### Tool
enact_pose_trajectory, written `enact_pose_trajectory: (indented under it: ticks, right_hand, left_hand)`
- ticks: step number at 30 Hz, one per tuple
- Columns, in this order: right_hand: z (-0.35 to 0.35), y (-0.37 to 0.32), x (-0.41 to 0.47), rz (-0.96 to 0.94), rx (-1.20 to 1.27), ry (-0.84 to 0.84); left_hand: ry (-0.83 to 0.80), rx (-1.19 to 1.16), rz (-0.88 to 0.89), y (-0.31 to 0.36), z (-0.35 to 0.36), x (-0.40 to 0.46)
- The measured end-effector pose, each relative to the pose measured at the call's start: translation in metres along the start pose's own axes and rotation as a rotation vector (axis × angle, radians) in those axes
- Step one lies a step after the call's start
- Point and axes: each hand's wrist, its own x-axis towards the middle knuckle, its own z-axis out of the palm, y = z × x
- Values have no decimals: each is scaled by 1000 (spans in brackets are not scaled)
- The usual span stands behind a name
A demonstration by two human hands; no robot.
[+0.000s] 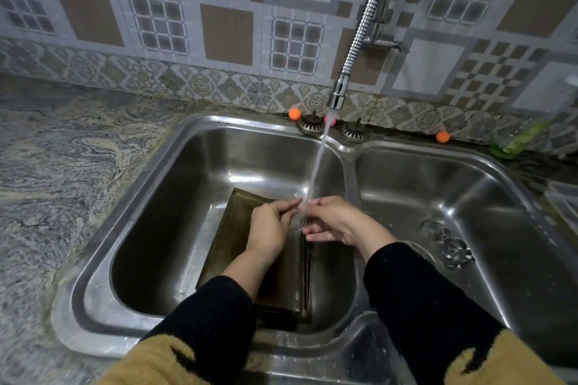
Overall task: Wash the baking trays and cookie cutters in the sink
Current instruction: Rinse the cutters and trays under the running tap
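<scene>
Left hand (269, 228) and right hand (334, 222) pinch a thin metal cookie cutter (299, 222) under the tap stream, above the dark baking tray (231, 228). Light, wet, slippery; grip its rim.

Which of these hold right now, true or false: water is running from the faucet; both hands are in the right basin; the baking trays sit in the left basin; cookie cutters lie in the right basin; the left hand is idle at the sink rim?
1. Water runs from the faucet. True.
2. Both hands are in the right basin. False: the left hand and right hand are over the left basin, under the stream.
3. The baking trays sit in the left basin. True.
4. Cookie cutters lie in the right basin. True.
5. The left hand is idle at the sink rim. False: both hands hold a small cutter under the water.
</scene>
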Motion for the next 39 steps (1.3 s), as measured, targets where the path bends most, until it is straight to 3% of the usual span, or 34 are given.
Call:
enact_pose_trajectory:
  ticks: [4,10,20,22,24,27,30,33,39]
  right_hand:
    - [-9,-1,-3,-36,3,11]
    - [-14,5,-11,-203,-158,94]
    - [-26,5,-22,-7,-31,-229]
    - [-29,2,-29,-50,-41,-138]
    - [-38,-5,-34,-174,-230,50]
    - [-70,-8,-40,-310,-489,315]
    - [-116,18,-37,-227,-455,445]
    - [-163,70,-28,-62,-388,555]
    - [-249,145,-12,155,-499,807]
  left_hand:
    - [-2,0,-15,0,5,1]
    - [-33,-57,-193,-2,9,5]
    - [-21,-100,12,10,7,-3]
    - [-25,-100,34,17,10,-1]
    - [-47,-67,71,25,16,3]
    - [-151,168,142,41,39,3]
    - [-300,431,178,50,70,3]
    - [-445,641,105,54,99,2]
    - [-323,902,134,54,123,-6]
